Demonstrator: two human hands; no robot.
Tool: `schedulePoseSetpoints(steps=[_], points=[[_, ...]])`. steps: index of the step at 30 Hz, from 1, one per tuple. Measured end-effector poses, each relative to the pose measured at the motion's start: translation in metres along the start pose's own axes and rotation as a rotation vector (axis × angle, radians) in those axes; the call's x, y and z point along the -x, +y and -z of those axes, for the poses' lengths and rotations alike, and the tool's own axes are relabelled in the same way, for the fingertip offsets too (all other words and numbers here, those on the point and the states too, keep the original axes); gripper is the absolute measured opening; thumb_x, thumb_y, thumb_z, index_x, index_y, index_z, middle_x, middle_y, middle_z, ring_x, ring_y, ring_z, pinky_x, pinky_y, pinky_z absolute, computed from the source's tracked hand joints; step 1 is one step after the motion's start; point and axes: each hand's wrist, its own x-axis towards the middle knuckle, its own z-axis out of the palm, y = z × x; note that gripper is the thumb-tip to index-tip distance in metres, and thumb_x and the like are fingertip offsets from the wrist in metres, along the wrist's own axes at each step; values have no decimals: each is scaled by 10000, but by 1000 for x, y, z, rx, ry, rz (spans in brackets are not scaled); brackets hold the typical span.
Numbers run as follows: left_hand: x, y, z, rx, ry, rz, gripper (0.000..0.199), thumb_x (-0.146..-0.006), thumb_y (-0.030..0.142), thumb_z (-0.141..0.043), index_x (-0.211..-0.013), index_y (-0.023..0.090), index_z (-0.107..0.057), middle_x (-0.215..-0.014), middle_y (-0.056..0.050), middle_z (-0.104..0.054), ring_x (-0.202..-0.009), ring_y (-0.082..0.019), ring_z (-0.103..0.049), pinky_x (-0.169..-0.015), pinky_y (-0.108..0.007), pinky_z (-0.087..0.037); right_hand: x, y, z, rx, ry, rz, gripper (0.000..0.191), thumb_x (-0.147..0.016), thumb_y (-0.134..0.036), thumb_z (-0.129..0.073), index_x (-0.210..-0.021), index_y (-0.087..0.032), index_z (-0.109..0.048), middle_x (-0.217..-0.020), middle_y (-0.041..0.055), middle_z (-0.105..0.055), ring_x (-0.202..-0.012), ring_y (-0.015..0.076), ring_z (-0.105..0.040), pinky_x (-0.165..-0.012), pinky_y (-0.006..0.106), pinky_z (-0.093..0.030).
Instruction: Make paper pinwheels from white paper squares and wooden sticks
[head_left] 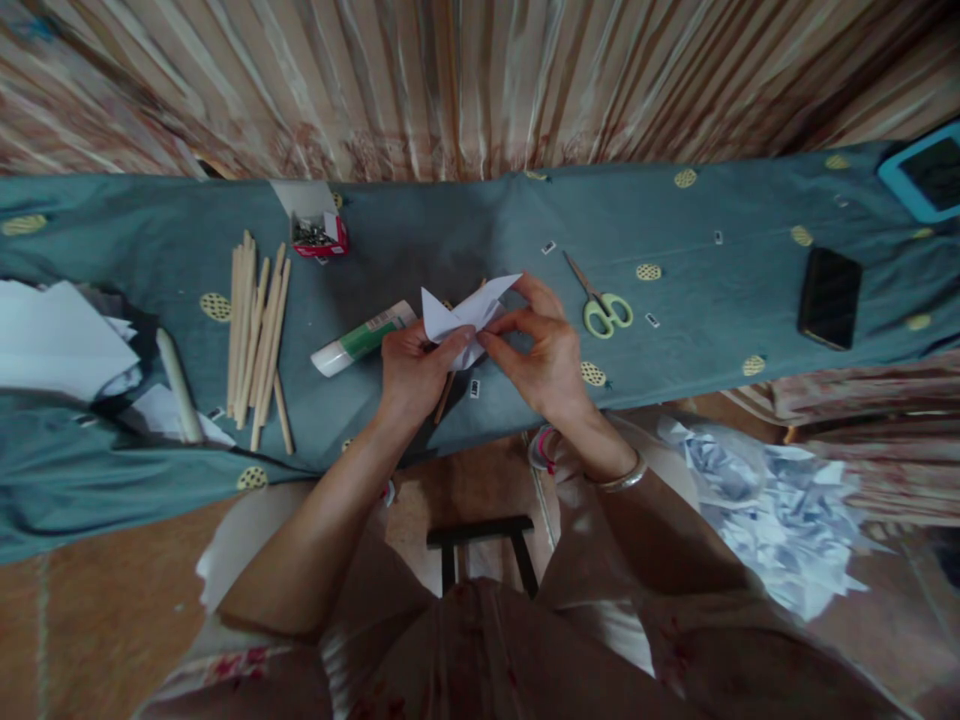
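A white folded paper piece (448, 322) with pointed corners is held between both hands above the cloth-covered table. My left hand (420, 372) grips its lower left side, thumb laid on the paper. My right hand (541, 350) pinches the right side with thumb and forefinger, under the long upper point. Below the paper a thin wooden stick (443, 398) lies partly hidden by the paper and hands. A green and white glue tube (365, 340) lies just left of my left hand. Scissors with light green handles (604, 308) rest right of my right hand.
Several wooden sticks (259, 340) lie at left, beside a pale rod (178, 385) and white paper sheets (64, 340). An open red box (321, 235) holds small metal pieces. A black phone (830, 300) and blue-framed device (930, 175) lie right. Folded papers (787, 520) fill a bag at lower right.
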Motion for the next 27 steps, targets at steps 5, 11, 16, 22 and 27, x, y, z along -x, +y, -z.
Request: schedulePoseSetpoints(steps=[5, 11, 16, 22, 27], points=[[0, -1, 0, -14, -4, -30, 62, -684, 270, -840, -722, 262, -793, -760, 2, -770, -757, -216, -694, -686, -302, -526, 0, -1, 0, 21, -2, 8, 29, -799, -223, -739, -794, -251, -736, -1340, 36, -651, -1374, 293, -509, -1174, 572, -388], [-1, 0, -1, -19, 7, -30, 50, -683, 257, -819, -720, 251, -787, -734, 9, -763, -692, -191, -671, -637, -282, -517, 1, -4, 0, -36, -39, -19, 23, -816, -240, -724, -829, -239, -743, -1348, 43, -639, -1392, 291, -485, -1197, 555, -350], [-4, 4, 1, 43, 44, -7, 30, -680, 204, -802, -691, 220, -779, -716, 0, -757, -641, -160, -649, -615, -260, -509, -3, -6, 8, -62, -18, -40, 61, -842, -281, -708, -822, -234, -741, -1314, 53, -655, -1379, 281, -499, -1198, 526, -346], [-12, 10, 9, 164, 107, -29, 60, -645, 188, -803, -703, 197, -787, -713, -1, -754, -613, -115, -628, -600, -221, -493, -19, 17, 39, 22, 105, -126, 131, -875, -305, -646, -826, -221, -734, -1150, 55, -729, -1141, 254, -660, -1034, 477, -499], [-15, 15, 11, 162, 149, -30, 48, -651, 170, -795, -688, 196, -776, -708, 4, -751, -619, -114, -632, -599, -212, -488, -18, 27, 46, 188, -127, -251, 139, -853, -216, -617, -841, -190, -753, -798, 34, -751, -743, 206, -701, -758, 343, -548]])
